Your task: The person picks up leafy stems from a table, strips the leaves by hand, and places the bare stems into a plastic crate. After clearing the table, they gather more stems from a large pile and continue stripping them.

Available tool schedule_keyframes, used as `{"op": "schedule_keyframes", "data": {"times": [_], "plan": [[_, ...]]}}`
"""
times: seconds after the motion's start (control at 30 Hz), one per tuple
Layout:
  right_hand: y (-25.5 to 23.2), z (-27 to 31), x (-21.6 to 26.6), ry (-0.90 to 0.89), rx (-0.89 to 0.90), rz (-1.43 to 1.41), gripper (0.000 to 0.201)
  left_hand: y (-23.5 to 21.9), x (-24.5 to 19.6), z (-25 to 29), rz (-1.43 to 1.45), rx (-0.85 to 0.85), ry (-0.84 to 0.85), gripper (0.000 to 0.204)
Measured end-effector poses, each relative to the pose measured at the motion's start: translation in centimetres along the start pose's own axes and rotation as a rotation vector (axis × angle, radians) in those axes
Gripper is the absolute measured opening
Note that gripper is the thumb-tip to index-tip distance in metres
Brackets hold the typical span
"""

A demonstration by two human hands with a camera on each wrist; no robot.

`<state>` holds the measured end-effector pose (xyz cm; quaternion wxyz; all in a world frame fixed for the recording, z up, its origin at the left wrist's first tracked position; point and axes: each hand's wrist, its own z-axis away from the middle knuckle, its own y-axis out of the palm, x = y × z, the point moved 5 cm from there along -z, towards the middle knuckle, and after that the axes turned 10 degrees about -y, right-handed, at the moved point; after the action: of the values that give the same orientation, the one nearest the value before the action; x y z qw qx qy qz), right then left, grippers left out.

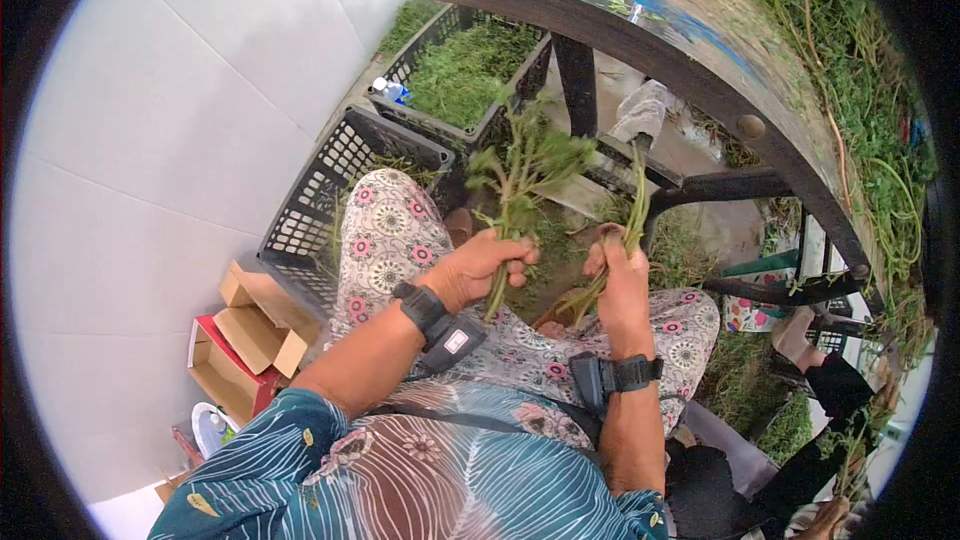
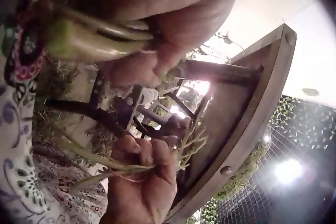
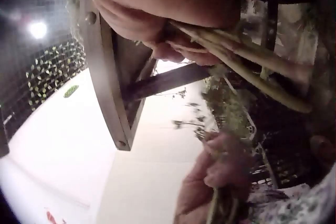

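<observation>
In the head view my left hand (image 1: 482, 268) grips a bunch of leafy green stems (image 1: 517, 175), with the leaves fanning out above the fist and the bare stalk ends below. My right hand (image 1: 622, 278), a short way to the right, holds a few thinner stems (image 1: 638, 202) upright; their lower ends hang beneath the palm. Close up in the left wrist view, thick cut stalks (image 2: 89, 40) stick out of the left fist. Pale stalks (image 3: 247, 66) pass through the curled right fingers in the right wrist view. Both hands are above the lap, apart from each other.
A wooden table (image 1: 640, 25) curves across the front, piled with greens (image 1: 850, 70) on the right. Black crates stand at the left; the far crate (image 1: 455, 130) holds greens. Cardboard boxes (image 1: 250, 340) lie by the wall. Another person's foot (image 1: 795, 335) shows at right.
</observation>
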<state>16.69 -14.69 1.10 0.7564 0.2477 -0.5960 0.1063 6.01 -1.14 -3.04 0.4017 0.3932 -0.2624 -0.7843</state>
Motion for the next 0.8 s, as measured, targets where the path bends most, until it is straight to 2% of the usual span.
{"op": "schedule_keyframes", "data": {"times": [0.1,0.2,0.3,0.4,0.43,0.5,0.57,0.6,0.63,0.67,0.73,0.77,0.8], "plan": [[-1.1,-0.1,0.7,0.041,-0.087,-0.253,0.018,-1.7,-0.1,-0.2,0.085,-0.140,-0.004,0.005],[-1.6,-0.5,0.6,0.029,0.021,-0.488,0.017,-2.0,0.0,-0.5,0.128,-0.139,0.010,0.005],[-1.6,-0.6,0.4,0.092,0.031,-0.652,0.015,-2.2,-0.1,-0.4,0.080,-0.207,0.031,0.004],[-1.4,0.2,0.4,0.207,-0.025,-0.590,0.014,-2.0,-0.1,-0.4,0.050,-0.158,0.006,0.004],[-1.5,0.1,0.2,0.185,0.016,-0.520,0.014,-2.0,0.2,-0.6,0.020,-0.180,-0.008,0.004],[-1.4,0.7,1.0,0.190,-0.072,-0.353,0.015,-2.4,0.3,-1.1,-0.033,-0.263,0.001,0.006],[-0.7,1.0,1.7,0.168,0.036,-0.259,0.013,-2.8,0.0,-1.3,-0.289,-0.209,0.215,0.010],[0.2,0.9,2.1,0.111,0.163,-0.233,0.014,-2.9,0.2,-1.5,-0.425,-0.187,0.301,0.013],[0.9,0.9,2.3,0.102,0.207,-0.136,0.017,-2.8,0.1,-1.0,-0.429,-0.179,0.294,0.014],[1.5,1.2,2.5,0.063,0.223,0.008,0.018,-2.8,-0.1,-0.5,-0.434,-0.172,0.286,0.016],[2.4,1.6,3.2,-0.047,0.230,0.311,0.021,-0.7,-0.4,1.0,-0.176,-0.139,0.116,0.018],[2.0,1.1,2.7,-0.177,0.378,0.685,0.027,-0.8,-0.5,0.7,-0.164,-0.157,0.142,0.020],[1.7,1.1,2.6,-0.244,0.393,0.853,0.027,-0.7,-0.3,0.3,-0.168,-0.174,0.152,0.021]]}}
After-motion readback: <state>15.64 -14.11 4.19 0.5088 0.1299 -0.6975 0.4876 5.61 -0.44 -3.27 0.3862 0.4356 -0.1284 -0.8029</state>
